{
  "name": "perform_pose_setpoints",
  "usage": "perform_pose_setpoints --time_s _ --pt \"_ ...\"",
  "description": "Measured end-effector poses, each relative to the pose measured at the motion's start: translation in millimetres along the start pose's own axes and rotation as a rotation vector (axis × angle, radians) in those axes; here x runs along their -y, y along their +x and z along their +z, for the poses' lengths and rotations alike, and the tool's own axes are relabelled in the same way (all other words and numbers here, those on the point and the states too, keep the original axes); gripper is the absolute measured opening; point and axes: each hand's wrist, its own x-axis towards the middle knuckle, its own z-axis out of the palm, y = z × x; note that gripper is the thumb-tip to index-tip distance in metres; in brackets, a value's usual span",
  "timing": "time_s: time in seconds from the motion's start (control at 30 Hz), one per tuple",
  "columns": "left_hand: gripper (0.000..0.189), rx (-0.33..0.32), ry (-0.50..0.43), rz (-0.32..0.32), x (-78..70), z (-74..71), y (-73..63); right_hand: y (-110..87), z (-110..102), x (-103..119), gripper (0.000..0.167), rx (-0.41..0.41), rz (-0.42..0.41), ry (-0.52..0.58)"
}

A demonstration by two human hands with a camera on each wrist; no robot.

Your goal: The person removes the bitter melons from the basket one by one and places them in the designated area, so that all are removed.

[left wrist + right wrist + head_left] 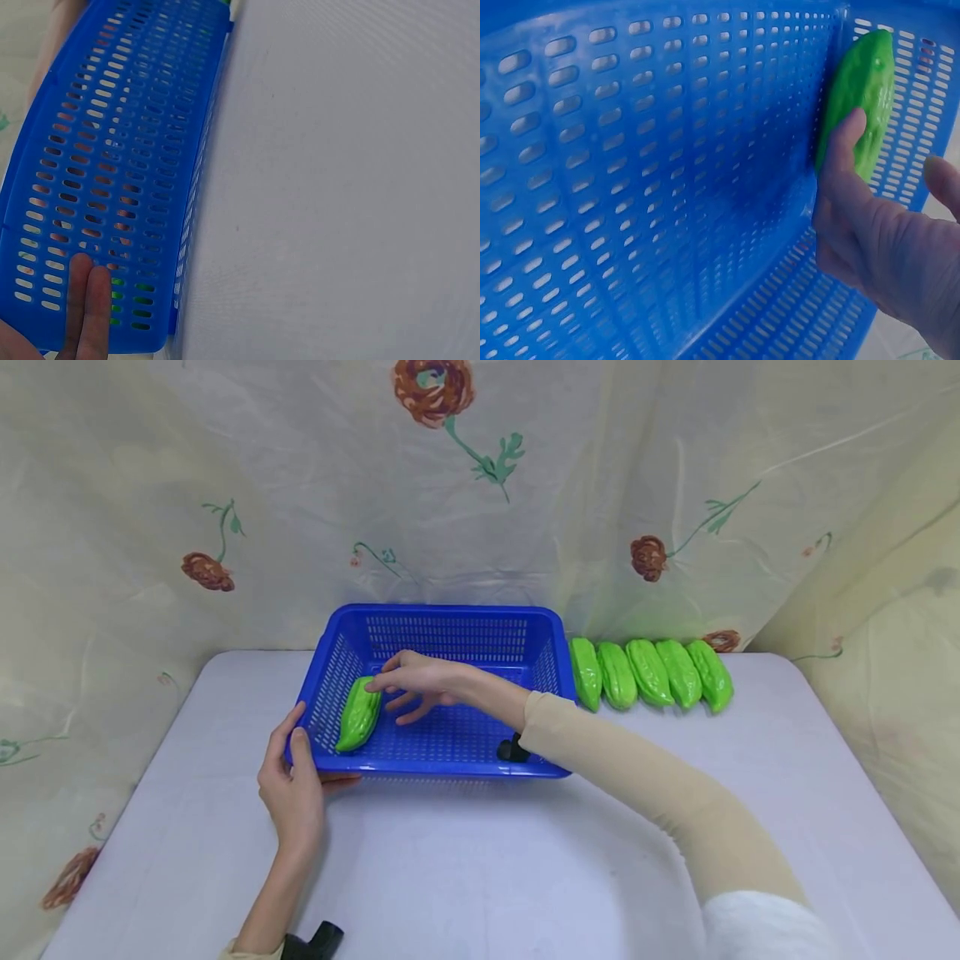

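Note:
A blue plastic basket (442, 774) with slotted walls stands on the table. At its near left corner my left hand (294, 789) grips it, and in the left wrist view two fingers (96, 311) lie along the outer wall. Inside, against the left end, lies a glossy, ridged green bitter melon (358, 717). My right hand (420, 681) reaches into the basket, its index fingertip touching the bitter melon. In the right wrist view the thumb (946, 184) of that hand stands away from the bitter melon (870, 90), and the other fingers are loosely bent.
Several more green bitter melons (648, 672) lie in a row on the white tablecloth (480, 868), just right of the basket. A flowered curtain (300, 485) hangs behind and at both sides. A black wrist-camera piece (513, 749) shows below the right wrist, over the basket.

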Motion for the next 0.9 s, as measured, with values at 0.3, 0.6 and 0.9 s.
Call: perform_pose_setpoints --time_s 0.3,0.6,0.9 --pt "0.040 0.005 -0.041 0.005 -0.4 -0.2 0.9 12.1 7 -2 0.056 -0.038 0.039 -0.046" --pt "0.041 0.008 -0.067 0.000 -0.4 -0.1 0.6 19.4 9 -7 0.016 -0.018 0.041 -0.055" --pt "0.041 0.016 -0.071 -0.014 -0.2 -0.7 0.7 21.0 10 -7 0.015 0.006 0.037 -0.031"
